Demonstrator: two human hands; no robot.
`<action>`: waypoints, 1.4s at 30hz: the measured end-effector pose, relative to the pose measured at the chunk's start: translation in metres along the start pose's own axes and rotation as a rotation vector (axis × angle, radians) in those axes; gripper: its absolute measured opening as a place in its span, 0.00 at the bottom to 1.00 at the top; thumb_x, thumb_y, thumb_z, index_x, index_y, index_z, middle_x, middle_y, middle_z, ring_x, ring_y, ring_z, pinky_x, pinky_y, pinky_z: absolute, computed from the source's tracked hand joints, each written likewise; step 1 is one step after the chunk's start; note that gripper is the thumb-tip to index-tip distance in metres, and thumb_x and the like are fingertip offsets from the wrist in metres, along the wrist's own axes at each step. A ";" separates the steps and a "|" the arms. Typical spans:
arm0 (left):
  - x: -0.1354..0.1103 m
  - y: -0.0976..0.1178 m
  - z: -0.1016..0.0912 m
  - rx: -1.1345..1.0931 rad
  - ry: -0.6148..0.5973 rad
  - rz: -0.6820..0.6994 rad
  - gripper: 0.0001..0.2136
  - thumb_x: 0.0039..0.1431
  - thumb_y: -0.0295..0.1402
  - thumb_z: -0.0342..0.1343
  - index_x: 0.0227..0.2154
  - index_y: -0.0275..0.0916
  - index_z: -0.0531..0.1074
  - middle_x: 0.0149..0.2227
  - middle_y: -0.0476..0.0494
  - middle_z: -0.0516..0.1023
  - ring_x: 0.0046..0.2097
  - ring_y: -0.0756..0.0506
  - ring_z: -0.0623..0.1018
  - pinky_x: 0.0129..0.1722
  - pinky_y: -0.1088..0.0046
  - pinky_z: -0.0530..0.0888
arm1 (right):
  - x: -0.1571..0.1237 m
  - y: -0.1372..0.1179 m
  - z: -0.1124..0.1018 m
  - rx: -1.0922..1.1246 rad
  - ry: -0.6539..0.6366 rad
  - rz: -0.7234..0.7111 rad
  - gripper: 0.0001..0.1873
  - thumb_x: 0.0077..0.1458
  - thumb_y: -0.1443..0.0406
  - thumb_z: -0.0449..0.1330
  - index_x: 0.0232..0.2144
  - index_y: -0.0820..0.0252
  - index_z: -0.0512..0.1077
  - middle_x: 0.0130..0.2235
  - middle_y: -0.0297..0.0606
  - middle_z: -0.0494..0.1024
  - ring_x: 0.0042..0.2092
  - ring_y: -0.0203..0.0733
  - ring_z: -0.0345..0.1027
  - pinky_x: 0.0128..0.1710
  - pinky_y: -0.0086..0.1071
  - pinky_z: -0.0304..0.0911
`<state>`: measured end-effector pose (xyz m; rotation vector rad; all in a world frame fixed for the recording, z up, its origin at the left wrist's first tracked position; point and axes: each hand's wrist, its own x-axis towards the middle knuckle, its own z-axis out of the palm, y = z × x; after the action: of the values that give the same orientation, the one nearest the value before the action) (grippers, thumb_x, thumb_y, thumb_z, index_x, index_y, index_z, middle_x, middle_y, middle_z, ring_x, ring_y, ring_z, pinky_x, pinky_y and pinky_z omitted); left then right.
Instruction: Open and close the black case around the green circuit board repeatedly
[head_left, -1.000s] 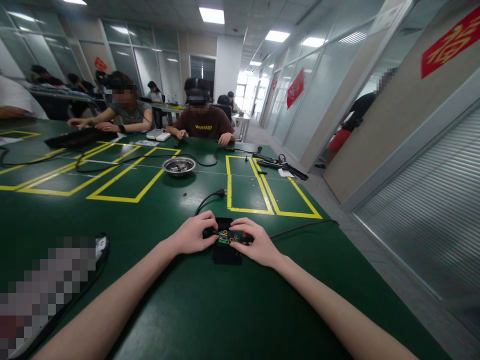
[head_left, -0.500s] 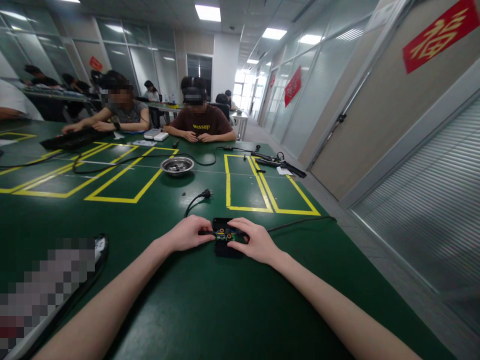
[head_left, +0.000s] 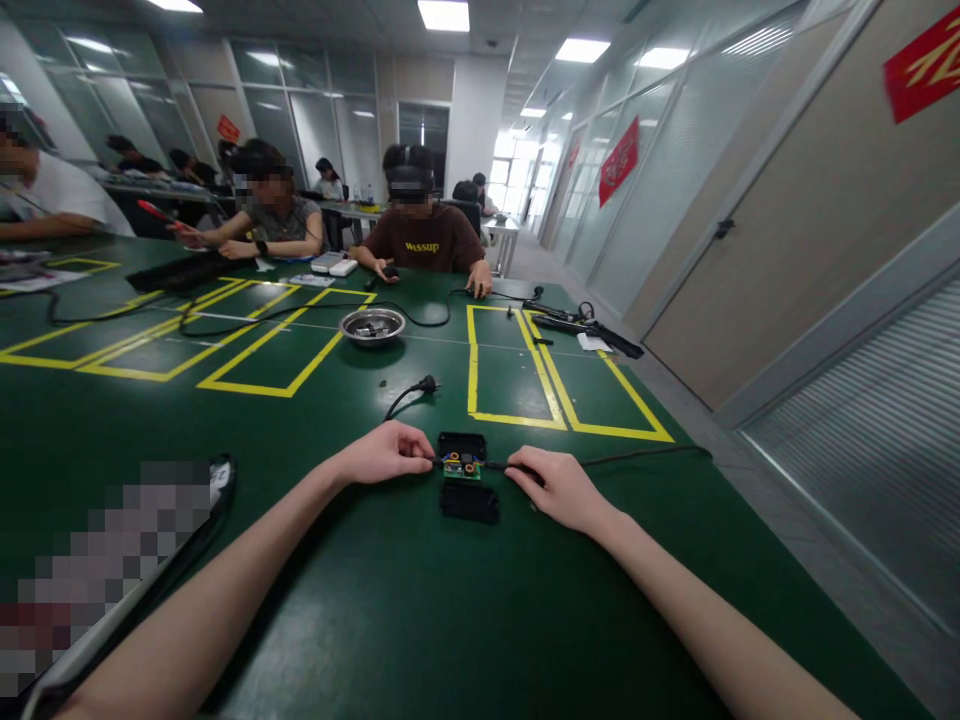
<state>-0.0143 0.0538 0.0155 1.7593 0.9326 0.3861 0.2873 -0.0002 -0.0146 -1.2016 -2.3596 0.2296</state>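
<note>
A small green circuit board (head_left: pixel 461 465) with coloured parts lies on the green table (head_left: pixel 420 620) between two black casing halves, one behind it (head_left: pixel 462 443) and one in front (head_left: pixel 469 501). My left hand (head_left: pixel 384 453) pinches the black cable on the board's left side; that cable ends in a plug (head_left: pixel 424 384). On the board's right side my right hand (head_left: pixel 559 487) grips the other black cable (head_left: pixel 645 454), which trails off toward the table's right edge.
A metal bowl (head_left: pixel 372 325) stands mid-table beside yellow taped rectangles (head_left: pixel 517 385). Black tools and cables (head_left: pixel 581 327) lie at the far right. Three people sit along the far side. A dark object (head_left: pixel 217 490) lies at my left. The table edge drops to the corridor floor on the right.
My hands have moved apart from over the board to the cables on either side. The board now shows between the two separated casing halves. The view has shifted a little.
</note>
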 end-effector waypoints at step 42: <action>-0.008 0.005 0.005 -0.172 -0.232 -0.053 0.18 0.45 0.42 0.71 0.24 0.36 0.69 0.20 0.54 0.75 0.19 0.55 0.69 0.18 0.81 0.61 | -0.006 -0.028 -0.030 -0.239 -0.129 -0.141 0.11 0.68 0.62 0.52 0.34 0.59 0.71 0.25 0.35 0.77 0.24 0.37 0.69 0.28 0.30 0.51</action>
<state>-0.0140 0.0439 0.0188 1.5806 0.7555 0.2155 0.2846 -0.0244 0.0192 -1.1484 -2.6311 -0.0243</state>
